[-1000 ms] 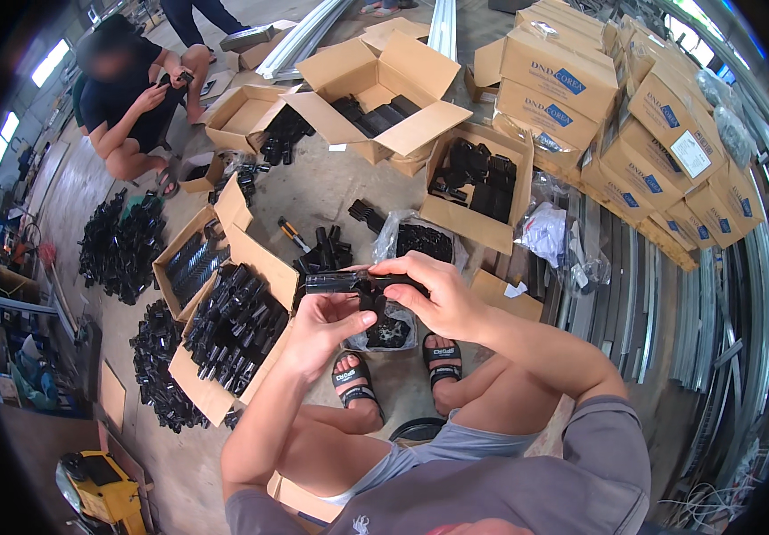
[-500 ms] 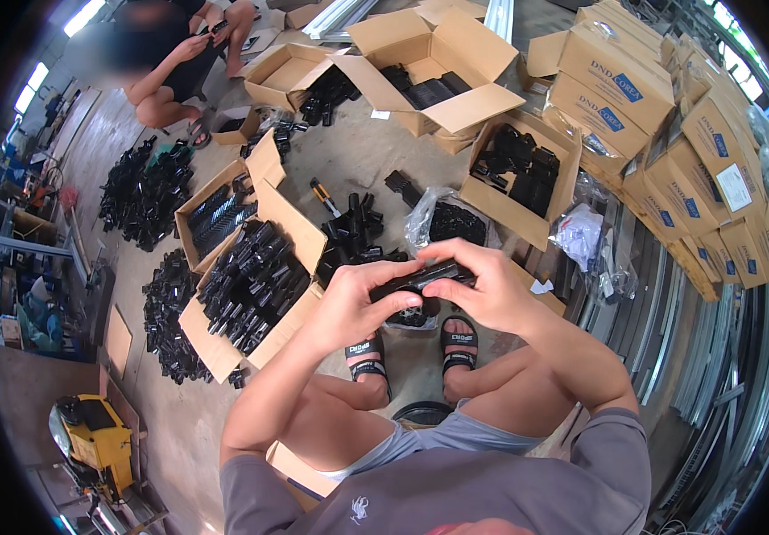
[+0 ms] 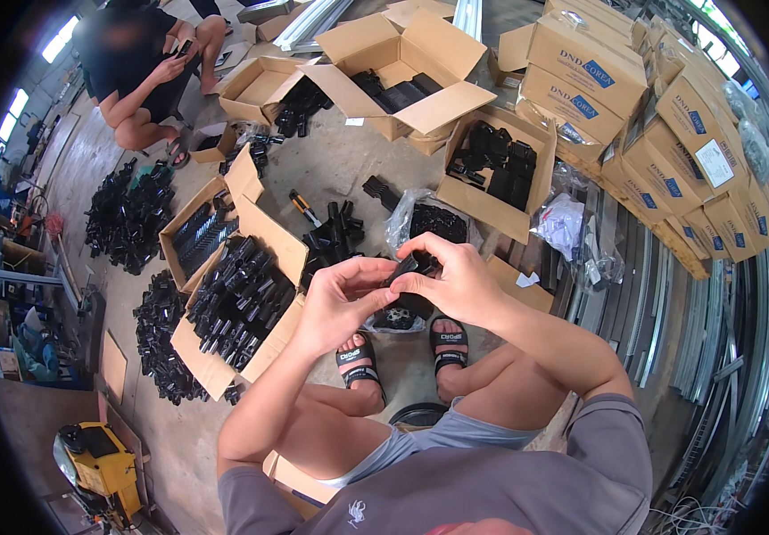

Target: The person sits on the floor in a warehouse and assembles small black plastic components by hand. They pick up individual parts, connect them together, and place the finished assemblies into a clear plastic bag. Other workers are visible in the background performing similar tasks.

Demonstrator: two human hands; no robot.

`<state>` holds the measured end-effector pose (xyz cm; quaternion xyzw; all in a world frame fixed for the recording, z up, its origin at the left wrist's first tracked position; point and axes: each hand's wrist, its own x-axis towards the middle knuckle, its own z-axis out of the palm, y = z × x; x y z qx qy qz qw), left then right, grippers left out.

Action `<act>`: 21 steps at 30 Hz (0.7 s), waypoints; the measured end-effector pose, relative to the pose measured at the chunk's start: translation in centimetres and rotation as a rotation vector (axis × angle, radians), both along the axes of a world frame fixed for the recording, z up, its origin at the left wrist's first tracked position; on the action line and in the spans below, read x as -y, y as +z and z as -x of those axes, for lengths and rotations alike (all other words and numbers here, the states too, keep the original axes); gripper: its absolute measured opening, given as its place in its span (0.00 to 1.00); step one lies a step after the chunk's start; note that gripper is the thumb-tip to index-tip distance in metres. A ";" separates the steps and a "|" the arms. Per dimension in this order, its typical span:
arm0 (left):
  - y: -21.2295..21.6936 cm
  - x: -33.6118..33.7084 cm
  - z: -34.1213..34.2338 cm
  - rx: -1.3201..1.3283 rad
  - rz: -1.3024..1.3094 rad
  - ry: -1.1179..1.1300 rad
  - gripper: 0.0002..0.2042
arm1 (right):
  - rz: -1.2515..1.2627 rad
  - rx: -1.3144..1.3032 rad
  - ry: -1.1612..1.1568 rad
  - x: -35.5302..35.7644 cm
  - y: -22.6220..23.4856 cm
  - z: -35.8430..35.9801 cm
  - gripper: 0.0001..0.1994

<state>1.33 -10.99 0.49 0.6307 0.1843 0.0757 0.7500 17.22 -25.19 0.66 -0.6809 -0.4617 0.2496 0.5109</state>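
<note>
Left hand: the left hand (image 3: 335,303) was raised in front of the knees, fingers curled inward, its grip closed on the near end of a small black plastic part (image 3: 402,267).
Right hand: the right hand (image 3: 456,281) met it from the other side, thumb and forefinger pinched on the same part, so both grips were shut on it with the fingertips touching.
Black part: it sat between the two hands, above the sandalled feet (image 3: 402,357), mostly hidden by fingers; its exact shape could not be told.
Nearest supply: an open cardboard box (image 3: 273,241) packed with long black pieces lay just beside the left knee, and a clear bag (image 3: 402,218) of black parts lay on the floor beyond the hands.
Floor around: loose heaps of black parts (image 3: 126,218) lay further left, more open boxes (image 3: 500,192) ahead, and a stack of closed cartons (image 3: 661,134) along the right.
Another person: someone crouched at the far left corner (image 3: 139,80), well apart, hands busy with their own piece.
Doing it well: in my judgement the part wanted steady, even pinching from both sides, held clear of the lap so the thumbs could see their work, with the pressure kept straight so nothing twisted or slipped.
</note>
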 end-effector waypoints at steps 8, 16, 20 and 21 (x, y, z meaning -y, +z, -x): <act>0.5 -0.4 0.8 -0.047 0.070 -0.036 0.18 | 0.048 0.080 0.110 0.2 -0.1 0.0 0.23; 0.5 -0.6 1.2 0.006 -0.016 -0.034 0.16 | -0.011 0.046 0.205 0.3 -0.3 -0.3 0.27; 1.3 -0.3 1.4 0.076 0.044 -0.014 0.17 | -0.071 -0.007 0.237 0.6 -0.1 0.3 0.29; 1.4 -0.3 1.4 0.098 0.051 -0.014 0.17 | -0.072 -0.018 0.234 0.7 0.0 0.4 0.29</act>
